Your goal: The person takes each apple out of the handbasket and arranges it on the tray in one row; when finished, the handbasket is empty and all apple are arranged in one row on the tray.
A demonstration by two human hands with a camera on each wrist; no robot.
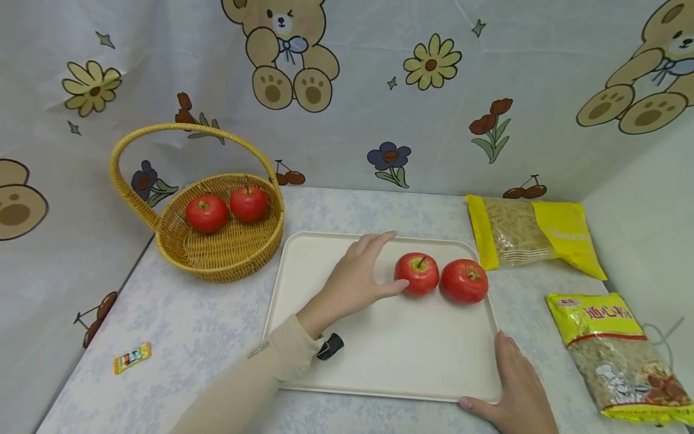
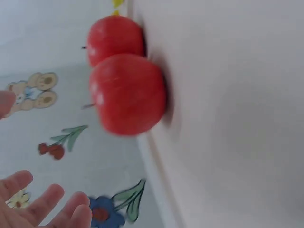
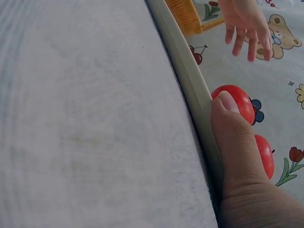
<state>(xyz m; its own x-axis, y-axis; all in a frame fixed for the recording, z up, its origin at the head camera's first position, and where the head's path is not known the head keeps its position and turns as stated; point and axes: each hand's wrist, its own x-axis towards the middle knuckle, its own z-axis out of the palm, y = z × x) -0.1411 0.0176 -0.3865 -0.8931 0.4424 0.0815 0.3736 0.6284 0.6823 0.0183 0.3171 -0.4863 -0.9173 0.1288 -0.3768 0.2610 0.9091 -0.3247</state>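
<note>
Over the white tray [image 1: 417, 355], my left hand [image 1: 352, 274] is spread, with its thumb right at the left of two red apples [image 1: 416, 278]. The second apple [image 1: 464, 282] sits close beside it, near the tray's right edge. In the left wrist view the fingers [image 2: 47, 204] stand apart, with nothing held, and the apples are across from them. My right hand [image 1: 520, 392] holds the tray's front right corner, fingers along the right side and thumb [image 3: 237, 147] at the front edge. Part of the fingers is hidden in the right wrist view.
A wicker basket [image 1: 244, 265] with a tall handle stands at the back left, two red apples [image 1: 207, 213] inside. Two yellow bags of dry food, one at the back [image 1: 534, 232] and one in front [image 1: 618, 355], lie on the right. A small candy packet [image 1: 132, 358] lies front left.
</note>
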